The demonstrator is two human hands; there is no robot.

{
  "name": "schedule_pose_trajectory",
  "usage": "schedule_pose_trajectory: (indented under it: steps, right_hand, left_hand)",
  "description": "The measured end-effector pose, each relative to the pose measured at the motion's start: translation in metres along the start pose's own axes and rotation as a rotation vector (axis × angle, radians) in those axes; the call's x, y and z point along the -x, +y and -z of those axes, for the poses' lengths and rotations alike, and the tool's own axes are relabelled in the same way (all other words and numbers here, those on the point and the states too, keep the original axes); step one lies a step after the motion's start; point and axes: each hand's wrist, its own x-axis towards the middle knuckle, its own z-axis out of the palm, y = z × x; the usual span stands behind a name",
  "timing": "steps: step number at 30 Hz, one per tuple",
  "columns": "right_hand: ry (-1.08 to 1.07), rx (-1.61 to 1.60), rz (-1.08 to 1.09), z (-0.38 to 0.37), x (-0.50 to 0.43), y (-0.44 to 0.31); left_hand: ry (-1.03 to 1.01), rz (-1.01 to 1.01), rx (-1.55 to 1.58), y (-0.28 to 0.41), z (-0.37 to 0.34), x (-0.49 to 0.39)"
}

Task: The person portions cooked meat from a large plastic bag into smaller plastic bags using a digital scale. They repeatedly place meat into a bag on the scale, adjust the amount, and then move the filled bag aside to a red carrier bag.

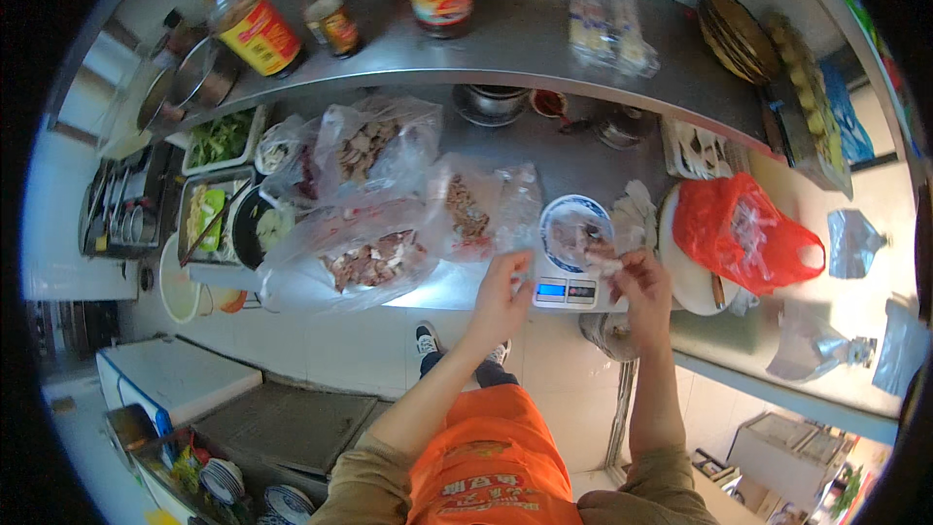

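Note:
A blue-and-white bowl (548,233) stands on a small digital kitchen scale (543,300) with a lit display. In the bowl lies a clear plastic bag (572,227) with something brownish inside. My right hand (643,292) is at the bowl's lower right edge, its fingertips on or close to the bag; whether it grips the bag is unclear. Left of the scale is my left hand (504,299), fingers apart and holding nothing. Beyond it lie an open bag of minced meat (466,208), a large bag of chopped meat pieces (375,259) and a bag of sliced food (368,148).
A red plastic bag (729,233) rests on a round white board (667,270) at the right. Trays of greens (219,138) and cut vegetables stand at the left. Above the counter's back runs a metal shelf (510,22) with sauce bottles (259,33). A bin (611,335) is below the edge.

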Motion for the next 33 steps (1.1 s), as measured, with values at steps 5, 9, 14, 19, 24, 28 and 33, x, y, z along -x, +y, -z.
schedule_pose_trajectory:
  steps: [5,9,14,19,24,28,33]
  right_hand:
    - [-0.390,0.011,-0.104,-0.132,0.024,0.028]
    - [-0.483,0.185,-0.073,-0.247,-0.006,0.079]
    - [-0.357,0.523,0.253,-0.323,-0.056,0.108]
    - [-0.665,0.934,0.316,-0.368,-0.072,0.135]
    - [-0.668,1.081,0.603,-0.412,-0.078,0.172]
    - [-0.667,1.192,0.535,-0.424,-0.085,0.174]
    - [-0.647,0.966,0.288,-0.413,-0.085,0.170]
  left_hand:
    - [0.137,-0.077,-0.291,-0.006,0.097,0.080]
    - [0.580,-0.177,-0.543,-0.009,0.181,0.127]
    - [1.046,-0.097,-0.652,0.006,0.259,0.117]
    - [0.794,0.058,-0.370,0.011,0.314,0.066]
    - [0.674,0.020,-0.113,0.008,0.350,0.044]
    - [0.663,-0.018,-0.078,0.010,0.366,0.042]
    - [0.645,0.007,-0.172,0.010,0.375,0.045]
